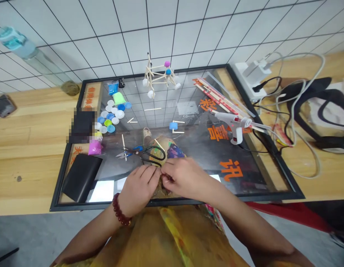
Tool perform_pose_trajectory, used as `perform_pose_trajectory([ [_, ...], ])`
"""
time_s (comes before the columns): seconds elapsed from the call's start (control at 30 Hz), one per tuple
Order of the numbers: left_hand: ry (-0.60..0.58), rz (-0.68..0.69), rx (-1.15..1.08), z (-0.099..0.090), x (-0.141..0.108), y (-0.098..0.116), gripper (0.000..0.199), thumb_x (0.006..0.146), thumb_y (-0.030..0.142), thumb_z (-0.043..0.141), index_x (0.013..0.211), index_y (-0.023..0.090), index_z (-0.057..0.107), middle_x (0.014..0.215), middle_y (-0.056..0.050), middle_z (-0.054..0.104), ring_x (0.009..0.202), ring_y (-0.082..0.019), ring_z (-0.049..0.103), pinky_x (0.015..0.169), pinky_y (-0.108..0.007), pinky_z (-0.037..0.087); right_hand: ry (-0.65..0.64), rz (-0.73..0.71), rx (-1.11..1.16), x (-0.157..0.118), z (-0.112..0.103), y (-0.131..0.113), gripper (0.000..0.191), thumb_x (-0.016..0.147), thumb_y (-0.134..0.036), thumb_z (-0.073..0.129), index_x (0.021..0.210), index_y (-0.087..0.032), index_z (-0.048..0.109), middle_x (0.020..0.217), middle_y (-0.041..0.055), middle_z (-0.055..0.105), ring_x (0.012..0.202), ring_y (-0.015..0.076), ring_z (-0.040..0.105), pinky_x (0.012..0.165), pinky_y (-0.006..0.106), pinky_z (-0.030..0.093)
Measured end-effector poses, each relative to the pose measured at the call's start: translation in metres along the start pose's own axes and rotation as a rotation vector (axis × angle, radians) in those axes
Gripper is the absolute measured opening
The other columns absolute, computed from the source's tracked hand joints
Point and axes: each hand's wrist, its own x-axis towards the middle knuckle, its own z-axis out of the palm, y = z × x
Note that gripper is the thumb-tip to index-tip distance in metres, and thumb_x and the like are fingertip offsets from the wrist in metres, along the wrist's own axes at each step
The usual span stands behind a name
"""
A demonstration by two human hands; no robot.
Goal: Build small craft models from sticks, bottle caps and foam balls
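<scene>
My left hand, with a dark red beaded bracelet at the wrist, meets my right hand near the front edge of the glass board. Both are closed, fingertips pinched together; whatever they hold is hidden. Just beyond the left hand lie black-handled scissors, overlapping a blue-handled tool. A short pale stick rests beyond the fingers. Farther out, a blue bottle cap has two short sticks against it. More cut sticks lie to the left.
A stick frame with coloured balls stands at the back. Left are bottle caps, pink clay and a black case. A white glue gun, long stick packs and a cabled power strip lie right.
</scene>
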Motion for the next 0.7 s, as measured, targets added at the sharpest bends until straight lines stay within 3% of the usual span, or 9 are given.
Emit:
perform_pose_trajectory([
  [0.13, -0.119, -0.104, 0.055, 0.001, -0.024, -0.004, 0.021, 0.089, 0.008, 0.052, 0.102, 0.012, 0.067, 0.082, -0.008, 0.071, 0.071, -0.022, 0.066, 0.061, -0.034, 0.052, 0.050, 0.000, 0.125, 0.014, 0.017, 0.000, 0.016, 0.097, -0.028, 0.056, 0.093, -0.018, 0.068, 0.091, 0.0049, 0.072, 0.081, 0.0172, 0.065, 0.068, 0.028, 0.040],
  [0.23, -0.100, -0.336, -0.097, -0.003, -0.041, -0.017, 0.029, 0.093, 0.010, 0.049, 0.117, 0.016, 0.063, 0.078, -0.004, 0.071, 0.067, -0.020, 0.067, 0.058, -0.031, 0.049, 0.162, 0.098, 0.089, 0.028, 0.026, 0.009, 0.019, 0.098, -0.029, 0.057, 0.107, -0.015, 0.067, 0.106, 0.0106, 0.069, 0.099, 0.0216, 0.064, 0.085, 0.032, 0.046],
  [0.3, -0.029, -0.529, -0.333, -0.006, -0.050, -0.025, 0.028, 0.097, 0.016, 0.048, 0.122, 0.018, 0.061, 0.079, -0.002, 0.072, 0.067, -0.017, 0.068, 0.062, -0.027, 0.050, 0.176, 0.128, -0.029, 0.037, 0.031, 0.011, 0.022, 0.096, -0.027, 0.060, 0.110, -0.011, 0.067, 0.113, 0.0148, 0.067, 0.108, 0.0266, 0.060, 0.094, 0.037, 0.046],
  [0.43, 0.210, -0.858, -0.926, -0.009, -0.046, -0.031, 0.015, 0.099, 0.033, 0.053, 0.100, 0.019, 0.060, 0.086, -0.004, 0.073, 0.074, -0.015, 0.069, 0.071, -0.027, 0.056, 0.123, 0.094, -0.178, 0.053, 0.038, 0.004, 0.025, 0.096, -0.026, 0.057, 0.108, -0.008, 0.068, 0.108, 0.0175, 0.068, 0.107, 0.0313, 0.060, 0.095, 0.041, 0.047],
  [0.57, 0.426, -0.934, -1.375, -0.010, -0.020, -0.037, 0.017, 0.092, 0.035, 0.062, 0.093, 0.019, 0.055, 0.069, 0.000, 0.067, 0.059, -0.014, 0.064, 0.059, -0.027, 0.055, 0.056, 0.100, -0.229, 0.069, 0.035, -0.010, 0.025, 0.089, -0.016, 0.055, 0.108, -0.004, 0.068, 0.106, 0.0227, 0.070, 0.102, 0.0325, 0.065, 0.083, 0.038, 0.050],
  [0.7, 0.616, -0.914, -1.455, -0.014, 0.018, -0.049, 0.010, 0.087, 0.030, 0.060, 0.089, 0.020, 0.056, 0.052, 0.005, 0.055, 0.042, -0.012, 0.051, 0.044, -0.023, 0.043, 0.034, 0.151, -0.157, 0.074, 0.027, -0.014, 0.029, 0.085, -0.021, 0.058, 0.109, -0.006, 0.066, 0.101, 0.0224, 0.073, 0.093, 0.0309, 0.070, 0.074, 0.036, 0.049],
])
